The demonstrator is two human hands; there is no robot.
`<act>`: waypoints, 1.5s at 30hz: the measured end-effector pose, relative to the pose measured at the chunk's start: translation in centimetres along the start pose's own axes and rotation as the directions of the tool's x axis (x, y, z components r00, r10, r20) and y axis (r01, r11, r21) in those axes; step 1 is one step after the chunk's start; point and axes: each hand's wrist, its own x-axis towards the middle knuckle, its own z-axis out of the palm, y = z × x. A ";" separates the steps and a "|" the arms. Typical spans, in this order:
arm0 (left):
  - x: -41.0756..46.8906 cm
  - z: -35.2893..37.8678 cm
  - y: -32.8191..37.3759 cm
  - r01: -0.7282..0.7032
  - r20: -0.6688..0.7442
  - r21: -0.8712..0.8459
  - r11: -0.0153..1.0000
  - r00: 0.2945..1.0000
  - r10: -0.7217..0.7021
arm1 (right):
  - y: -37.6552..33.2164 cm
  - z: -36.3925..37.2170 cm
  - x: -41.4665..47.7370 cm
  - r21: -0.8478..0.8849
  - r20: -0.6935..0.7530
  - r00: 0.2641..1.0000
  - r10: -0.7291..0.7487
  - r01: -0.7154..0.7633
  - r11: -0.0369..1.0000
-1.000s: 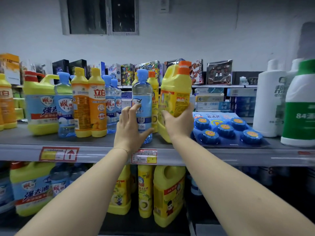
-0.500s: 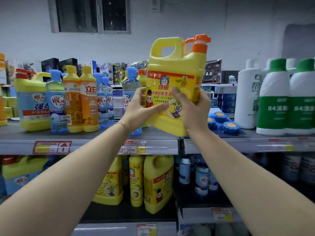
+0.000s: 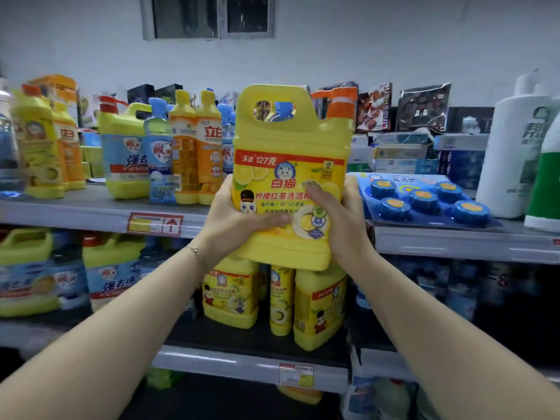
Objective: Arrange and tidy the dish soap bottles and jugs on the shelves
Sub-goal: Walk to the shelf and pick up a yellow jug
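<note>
A white wall with a dark window backs two levels of grey metal shelving. On the upper grey shelf, at the left, stand a yellow jug with a blue label and red cap, a clear blue bottle and two slim orange-yellow bottles touching side by side. To the right lies a flat blue blister pack of round blue blocks, its near corner past the shelf lip. Beyond it rise a tall white bottle and a white bottle with a green label. Stacked cartons fill the far side.

We hold the large yellow plastic dish soap jug, with its orange pump cap, upright in the air in front of the upper shelf's near edge, between the orange-yellow bottles and the blister pack. Our left hand grasps its lower left side, thumb across the front label. Our right hand grasps the lower right side, thumb also on the label. The other fingers of both hands wrap behind, out of sight.

The jug hides the shelf stretch behind it; through its handle hole a blue cap shows. Its base hangs below the shelf lip, above two yellow jugs and a slim yellow bottle on the lower shelf. Bare grey surface runs along the near edge at left, above a red price tag.
</note>
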 end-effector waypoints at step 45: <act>-6.8 -36.2 -31.0 0.368 -0.102 0.362 0.856 0.929 -0.356 | 33.7 26.2 -3.3 -0.906 0.065 0.921 0.384 -0.107 0.409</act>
